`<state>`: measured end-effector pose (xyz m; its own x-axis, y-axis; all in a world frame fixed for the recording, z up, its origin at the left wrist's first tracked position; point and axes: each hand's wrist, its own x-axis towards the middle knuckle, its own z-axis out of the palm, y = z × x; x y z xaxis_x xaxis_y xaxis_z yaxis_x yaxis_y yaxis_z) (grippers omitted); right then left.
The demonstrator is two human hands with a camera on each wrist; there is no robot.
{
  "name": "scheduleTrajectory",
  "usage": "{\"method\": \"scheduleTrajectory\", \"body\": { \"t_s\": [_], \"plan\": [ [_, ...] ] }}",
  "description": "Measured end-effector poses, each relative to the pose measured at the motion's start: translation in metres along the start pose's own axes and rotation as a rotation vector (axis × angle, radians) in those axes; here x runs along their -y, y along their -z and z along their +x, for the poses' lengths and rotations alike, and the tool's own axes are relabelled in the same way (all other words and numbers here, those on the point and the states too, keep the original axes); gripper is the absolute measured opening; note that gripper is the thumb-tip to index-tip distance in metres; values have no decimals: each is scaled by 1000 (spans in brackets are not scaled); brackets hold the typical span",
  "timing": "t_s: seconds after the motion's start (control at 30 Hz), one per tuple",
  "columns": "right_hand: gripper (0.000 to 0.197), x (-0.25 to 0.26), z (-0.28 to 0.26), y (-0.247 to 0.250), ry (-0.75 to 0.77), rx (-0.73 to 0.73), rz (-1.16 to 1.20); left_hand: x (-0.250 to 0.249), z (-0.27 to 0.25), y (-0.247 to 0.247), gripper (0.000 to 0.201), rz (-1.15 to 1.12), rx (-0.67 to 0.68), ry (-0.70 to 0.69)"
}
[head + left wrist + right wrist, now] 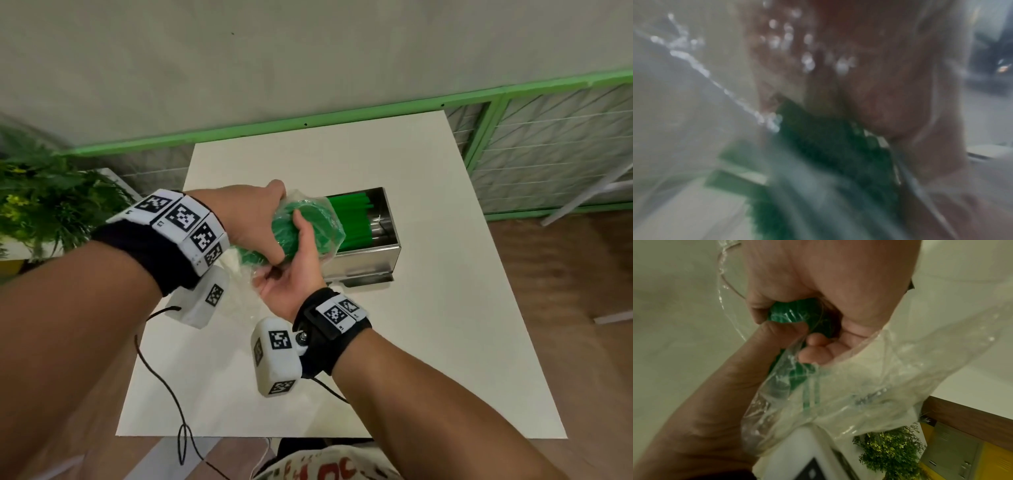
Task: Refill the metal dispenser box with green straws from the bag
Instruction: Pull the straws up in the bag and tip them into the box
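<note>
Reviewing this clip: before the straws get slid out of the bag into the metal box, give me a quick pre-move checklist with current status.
1. Left hand grips the bag of green straws: ok.
2. Right hand holds the bundle from below: ok.
3. Straw ends already reach over the open metal box: ok.
4. Box sits flat on the white table: ok.
5. Bag mouth open and clear of the straws: cannot tell; the left wrist view is blurred.
6. Room left in the box: cannot tell.
</note>
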<state>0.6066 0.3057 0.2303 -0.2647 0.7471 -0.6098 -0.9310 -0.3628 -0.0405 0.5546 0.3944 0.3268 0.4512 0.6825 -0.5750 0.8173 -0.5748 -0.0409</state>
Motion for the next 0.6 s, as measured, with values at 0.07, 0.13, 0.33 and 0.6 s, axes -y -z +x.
{"method": "scheduleTrajectory", "body": {
  "t_s": [0.07,0.13,0.33,0.6],
  "plan": [
    [60,3,3,2,9,5,19,-2,4,2,90,-11,7,-6],
    [60,4,6,5,1,28,47,-2,6,5,88,-24,38,-8],
    [62,6,10,10,-34,66,109,-1,7,14,71,-69,74,-31],
    [62,9,9,7,-43,36,140,-3,10,16,62,-101,100,-32]
  ]
}}
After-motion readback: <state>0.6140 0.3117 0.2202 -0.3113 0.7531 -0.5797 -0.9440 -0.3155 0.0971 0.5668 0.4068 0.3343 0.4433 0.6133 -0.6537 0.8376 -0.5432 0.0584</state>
